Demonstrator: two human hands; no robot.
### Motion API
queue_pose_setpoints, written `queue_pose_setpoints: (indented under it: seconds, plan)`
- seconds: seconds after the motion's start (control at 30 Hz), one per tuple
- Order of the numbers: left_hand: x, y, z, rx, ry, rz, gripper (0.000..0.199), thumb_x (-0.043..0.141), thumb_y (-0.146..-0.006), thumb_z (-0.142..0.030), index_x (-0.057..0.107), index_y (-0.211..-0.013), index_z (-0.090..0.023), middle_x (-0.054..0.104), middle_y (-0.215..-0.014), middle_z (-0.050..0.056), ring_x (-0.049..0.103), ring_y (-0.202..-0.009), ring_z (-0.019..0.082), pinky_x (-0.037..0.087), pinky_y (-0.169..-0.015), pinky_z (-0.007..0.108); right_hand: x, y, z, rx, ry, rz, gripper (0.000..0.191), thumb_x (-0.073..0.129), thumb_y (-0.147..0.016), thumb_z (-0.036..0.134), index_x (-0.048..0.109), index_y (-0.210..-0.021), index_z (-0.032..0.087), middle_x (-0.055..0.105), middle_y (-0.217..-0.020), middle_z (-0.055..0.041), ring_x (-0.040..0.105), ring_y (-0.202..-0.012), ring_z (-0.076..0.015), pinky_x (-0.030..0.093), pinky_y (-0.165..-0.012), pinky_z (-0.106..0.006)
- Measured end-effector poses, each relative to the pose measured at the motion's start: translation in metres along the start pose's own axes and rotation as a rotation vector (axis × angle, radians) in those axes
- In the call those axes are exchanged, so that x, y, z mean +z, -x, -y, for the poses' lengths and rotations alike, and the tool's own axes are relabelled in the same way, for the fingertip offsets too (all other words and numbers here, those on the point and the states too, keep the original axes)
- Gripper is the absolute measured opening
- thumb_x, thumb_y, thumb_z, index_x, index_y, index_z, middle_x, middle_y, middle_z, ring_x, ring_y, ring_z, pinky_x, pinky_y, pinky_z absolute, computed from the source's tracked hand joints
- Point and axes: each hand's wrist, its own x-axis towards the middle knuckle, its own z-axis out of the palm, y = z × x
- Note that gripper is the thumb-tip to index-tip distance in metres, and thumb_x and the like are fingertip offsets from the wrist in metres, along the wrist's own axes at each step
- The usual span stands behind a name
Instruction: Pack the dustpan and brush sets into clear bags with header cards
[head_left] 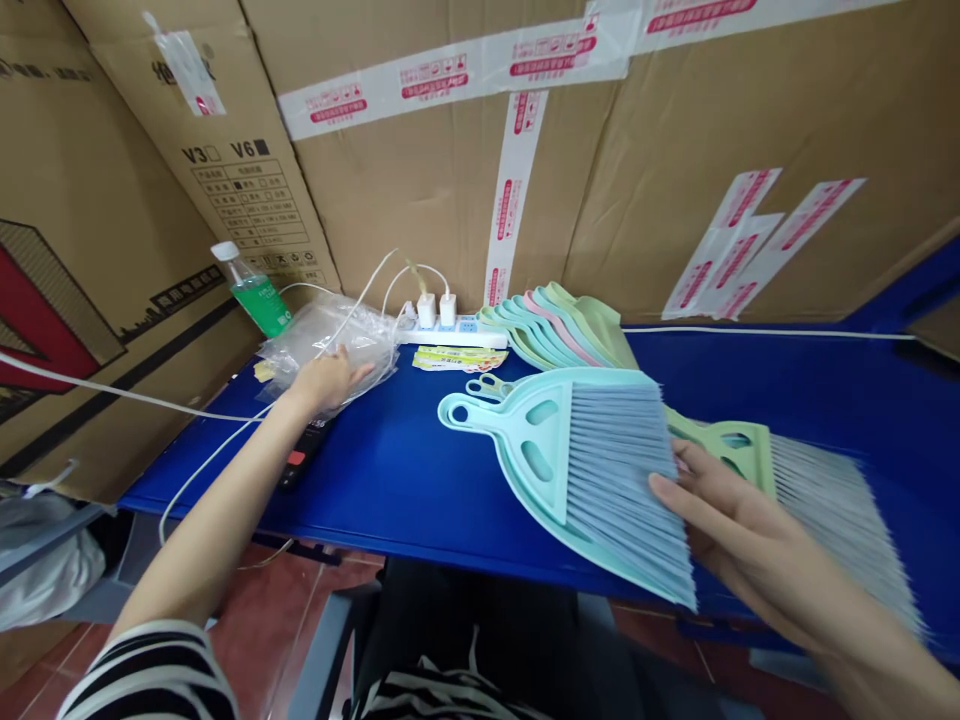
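My right hand grips the edge of an aqua dustpan with its brush nested on it, thumb on the blue-grey bristles. The set is tilted above the front of the table, handle to the left. On the left, my left hand lies over a pile of clear plastic bags, thumb spread away and fingers partly hidden; it does not visibly grip one. Behind my right hand, a green brush with pale bristles lies on the table. At the back is a stack of pastel dustpans.
A power strip with white chargers stands against the cardboard, with colourful paper strips before it. A green-labelled bottle stands back left. White cables cross the left side. Scissors and a dark device lie on the blue table.
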Motion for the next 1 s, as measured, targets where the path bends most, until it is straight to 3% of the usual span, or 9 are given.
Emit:
queue_pose_setpoints:
  seconds: [0.13,0.23,0.33,0.4,0.5,0.57,0.63,0.77,1.0]
  plan:
    - [-0.015,0.019,-0.015,0.148,0.087,-0.092,0.057,0.027,-0.1,-0.039,0.038,-0.142,-0.002,0.061,-0.128,0.025,0.06,-0.12,0.032,0.05,-0.097,0.043,0.004,0.0,-0.001,-0.035,0.04,0.001,0.069,0.075,-0.068,0.06,0.053,-0.126,0.03,0.07,-0.118,-0.0096,0.068,-0.104,-0.0293,0.061,-0.076,-0.037]
    - [-0.021,0.047,-0.042,0.674,0.242,-0.194,0.067,0.038,-0.097,-0.052,0.026,-0.149,-0.012,0.053,-0.141,0.02,0.052,-0.13,0.029,0.047,-0.103,0.041,0.004,-0.002,-0.003,-0.097,0.118,0.032,0.07,0.07,-0.071,0.065,0.054,-0.128,0.029,0.073,-0.112,-0.0101,0.071,-0.095,-0.0291,0.062,-0.072,-0.039]
    - [-0.021,0.066,-0.069,0.932,0.268,-0.224,0.07,0.042,-0.098,-0.041,0.007,-0.153,-0.014,0.064,-0.126,0.017,0.066,-0.108,0.026,0.053,-0.091,0.039,-0.003,-0.002,-0.003,-0.157,0.267,0.058,0.068,0.061,-0.075,0.069,0.057,-0.127,0.026,0.073,-0.104,-0.011,0.071,-0.089,-0.0293,0.061,-0.07,-0.042]
    - [-0.021,0.071,-0.081,0.971,0.261,-0.279,0.073,0.038,-0.1,-0.035,-0.007,-0.152,-0.014,0.069,-0.115,0.015,0.069,-0.097,0.025,0.055,-0.083,0.038,-0.01,0.004,-0.001,-0.266,0.458,-0.078,0.064,0.056,-0.08,0.066,0.056,-0.129,0.025,0.072,-0.1,-0.0111,0.071,-0.086,-0.0287,0.061,-0.068,-0.042]
    - [-0.023,0.07,-0.095,0.973,0.259,-0.39,0.076,0.034,-0.101,-0.036,-0.021,-0.15,-0.014,0.071,-0.104,0.013,0.07,-0.087,0.025,0.057,-0.073,0.036,-0.012,0.019,0.001,-0.616,0.835,-0.398,0.042,0.047,-0.092,0.05,0.058,-0.125,0.027,0.069,-0.102,-0.0103,0.069,-0.088,-0.0266,0.059,-0.074,-0.042]
    - [-0.027,0.069,-0.103,0.983,0.253,-0.449,0.075,0.033,-0.101,-0.036,-0.019,-0.15,-0.012,0.071,-0.1,0.012,0.07,-0.082,0.025,0.057,-0.07,0.034,-0.005,0.027,-0.001,-0.895,1.085,-0.426,0.028,0.045,-0.096,0.039,0.064,-0.112,0.027,0.067,-0.105,-0.0101,0.065,-0.099,-0.0277,0.056,-0.083,-0.044]
    - [-0.033,0.068,-0.112,0.997,0.244,-0.482,0.073,0.034,-0.101,-0.035,-0.013,-0.151,-0.009,0.071,-0.096,0.011,0.07,-0.079,0.023,0.056,-0.067,0.032,0.006,0.031,-0.005,-1.062,1.283,-0.317,0.022,0.048,-0.096,0.036,0.066,-0.101,0.025,0.066,-0.11,-0.0113,0.06,-0.109,-0.0309,0.054,-0.087,-0.046]
    - [-0.046,0.068,-0.134,0.996,0.179,-0.445,0.07,0.04,-0.099,-0.033,0.002,-0.151,-0.007,0.07,-0.09,0.009,0.069,-0.079,0.021,0.055,-0.065,0.028,0.016,0.025,-0.014,-1.04,1.326,-0.338,0.016,0.05,-0.095,0.032,0.06,-0.088,0.021,0.06,-0.116,-0.0162,0.053,-0.116,-0.0335,0.052,-0.088,-0.048]
    - [-0.075,0.06,-0.174,0.987,0.017,-0.311,0.073,0.041,-0.091,-0.013,0.002,-0.153,-0.015,0.071,-0.094,0.007,0.069,-0.084,0.02,0.052,-0.062,0.025,-0.009,0.025,-0.014,-0.966,1.242,-0.503,0.017,0.055,-0.09,0.029,0.052,-0.074,0.025,0.061,-0.109,-0.0119,0.056,-0.099,-0.0319,0.05,-0.077,-0.048]
